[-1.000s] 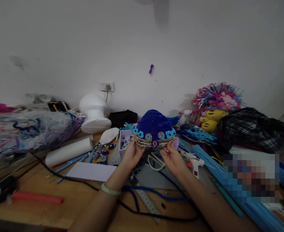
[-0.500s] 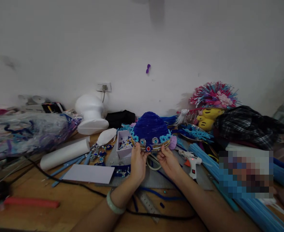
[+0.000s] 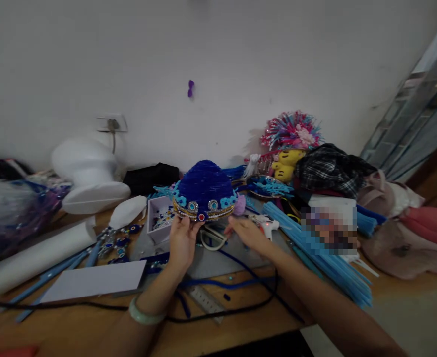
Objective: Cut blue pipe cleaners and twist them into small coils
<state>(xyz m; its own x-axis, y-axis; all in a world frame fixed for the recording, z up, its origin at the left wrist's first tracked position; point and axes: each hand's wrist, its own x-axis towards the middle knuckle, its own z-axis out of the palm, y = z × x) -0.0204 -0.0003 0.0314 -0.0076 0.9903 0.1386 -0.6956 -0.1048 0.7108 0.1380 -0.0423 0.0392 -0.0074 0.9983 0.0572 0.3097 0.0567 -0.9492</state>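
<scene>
A blue hat (image 3: 207, 186) made of fuzzy strips is held up over the table. Turquoise flowers, round gems and a gold and pearl beaded band trim its lower edge. My left hand (image 3: 183, 245) grips that edge from below at the left. My right hand (image 3: 246, 232) is off the hat, just below its right side, fingers slightly apart and nothing visible in them. Pale scissors handles (image 3: 213, 241) show under the hat, left of my right fingertips. Behind that hand is a white glue gun (image 3: 267, 226) with a red light, partly covered.
A box of beads (image 3: 159, 233) stands left of the hat. A white foam head (image 3: 92, 173) and paper roll (image 3: 39, 255) lie further left. Blue pipe cleaners (image 3: 315, 253) fill the right side. A black cable (image 3: 106, 306) crosses the front near a power strip (image 3: 205, 302).
My right hand has let go of the hat's edge and dropped slightly away. My left hand still holds the hat. The view has turned to the right.
</scene>
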